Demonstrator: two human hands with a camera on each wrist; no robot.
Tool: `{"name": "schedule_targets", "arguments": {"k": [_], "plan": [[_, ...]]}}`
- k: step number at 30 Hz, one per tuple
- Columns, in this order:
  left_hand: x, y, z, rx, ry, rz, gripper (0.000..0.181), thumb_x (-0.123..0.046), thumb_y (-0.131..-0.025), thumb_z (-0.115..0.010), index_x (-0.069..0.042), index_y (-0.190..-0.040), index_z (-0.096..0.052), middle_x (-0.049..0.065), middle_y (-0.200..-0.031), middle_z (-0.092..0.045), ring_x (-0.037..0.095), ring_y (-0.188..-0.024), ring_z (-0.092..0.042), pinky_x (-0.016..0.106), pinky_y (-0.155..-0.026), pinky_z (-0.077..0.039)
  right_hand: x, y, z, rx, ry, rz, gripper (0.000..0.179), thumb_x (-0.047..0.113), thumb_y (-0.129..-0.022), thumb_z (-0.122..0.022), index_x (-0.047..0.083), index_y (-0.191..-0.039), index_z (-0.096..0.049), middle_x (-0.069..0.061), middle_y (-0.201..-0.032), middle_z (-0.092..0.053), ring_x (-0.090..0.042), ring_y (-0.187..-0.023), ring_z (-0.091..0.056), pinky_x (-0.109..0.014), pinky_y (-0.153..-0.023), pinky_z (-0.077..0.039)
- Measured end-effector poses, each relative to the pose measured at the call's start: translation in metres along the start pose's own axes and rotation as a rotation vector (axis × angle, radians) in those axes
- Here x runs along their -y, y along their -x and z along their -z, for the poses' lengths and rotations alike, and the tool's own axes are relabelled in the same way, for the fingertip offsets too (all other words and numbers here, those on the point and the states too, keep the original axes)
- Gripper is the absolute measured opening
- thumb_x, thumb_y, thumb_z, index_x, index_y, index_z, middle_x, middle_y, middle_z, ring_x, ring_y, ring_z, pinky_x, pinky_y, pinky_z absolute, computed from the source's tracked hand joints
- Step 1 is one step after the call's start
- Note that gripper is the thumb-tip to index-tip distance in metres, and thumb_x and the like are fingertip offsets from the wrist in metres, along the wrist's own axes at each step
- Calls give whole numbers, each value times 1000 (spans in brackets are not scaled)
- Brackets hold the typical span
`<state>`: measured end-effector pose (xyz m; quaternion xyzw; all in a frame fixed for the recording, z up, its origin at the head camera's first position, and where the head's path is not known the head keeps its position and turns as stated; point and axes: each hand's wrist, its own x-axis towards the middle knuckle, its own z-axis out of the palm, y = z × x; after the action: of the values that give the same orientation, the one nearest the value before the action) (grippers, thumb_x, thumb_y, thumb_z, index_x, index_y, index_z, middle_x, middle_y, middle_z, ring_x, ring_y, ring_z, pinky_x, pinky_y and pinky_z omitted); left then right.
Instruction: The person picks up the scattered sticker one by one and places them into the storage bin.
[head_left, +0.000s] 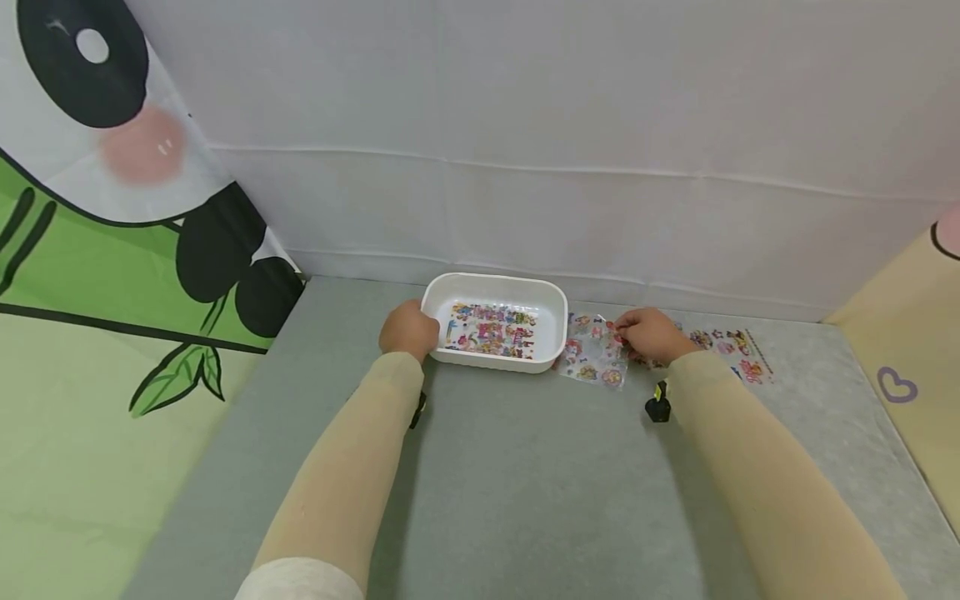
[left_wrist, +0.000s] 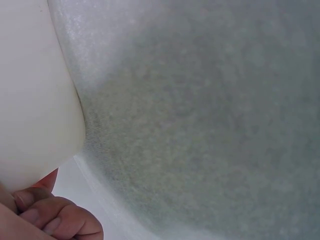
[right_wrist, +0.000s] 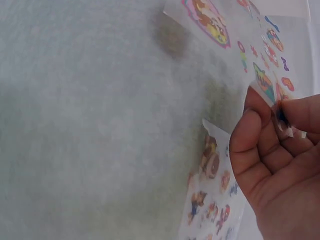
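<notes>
My left hand (head_left: pixel 408 327) grips the left end of a white plastic tray (head_left: pixel 493 364). In the left wrist view its curled fingers (left_wrist: pixel 67 217) are by the tray's corner. Colourful cartoon stickers (head_left: pixel 491 332) lie on the tray's floor. Right of the tray, my right hand (head_left: pixel 656 335) pinches the right edge of a clear sticker sheet (head_left: pixel 592 354) between thumb and fingers. The right wrist view shows that sheet (right_wrist: pixel 240 35) tilted up at the pinched edge. Another sticker sheet (head_left: pixel 738 354) lies on the table to the right, partly hidden by the right hand.
The grey table (head_left: pixel 525 483) meets a white cloth backdrop (head_left: pixel 555 125) just behind the tray. A printed green and white cartoon panel (head_left: pixel 112 250) stands at the left, a yellow one (head_left: pixel 907 333) at the right. A black wrist device (head_left: pixel 657 404) hangs below the right wrist.
</notes>
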<state>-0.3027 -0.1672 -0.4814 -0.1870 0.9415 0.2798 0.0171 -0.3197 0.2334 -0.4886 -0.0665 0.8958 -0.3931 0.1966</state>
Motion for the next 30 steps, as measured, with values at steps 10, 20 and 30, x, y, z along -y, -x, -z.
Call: {"name": "schedule_targets", "arguments": {"k": [10, 20, 30], "plan": [[0, -1, -1, 1, 3, -6, 39, -14, -94, -58, -4, -130, -65, 14, -113, -70, 30, -97, -62, 48, -86, -52, -4, 8, 14, 68, -49, -7, 37, 7, -108, -44, -12, -137, -56, -18, -107, -65, -26, -84, -61, -43, -78, -56], [2, -2, -1, -1, 8, -2, 40, -14, -94, -57, -4, -131, -65, 15, -114, -70, 31, -98, -63, 49, -86, -52, -3, 9, 29, 170, -187, -84, 39, 4, -107, -44, -15, -141, -50, -20, -117, -64, -24, -90, -66, -45, -88, -57], [0, 1, 2, 6, 3, 0, 38, -14, -95, -57, -3, -130, -66, 14, -113, -71, 30, -96, -63, 48, -85, -53, 5, 15, 41, 239, -293, -111, 48, 4, -107, -42, -16, -150, -35, -29, -139, -53, -22, -94, -68, -46, -92, -56]]}}
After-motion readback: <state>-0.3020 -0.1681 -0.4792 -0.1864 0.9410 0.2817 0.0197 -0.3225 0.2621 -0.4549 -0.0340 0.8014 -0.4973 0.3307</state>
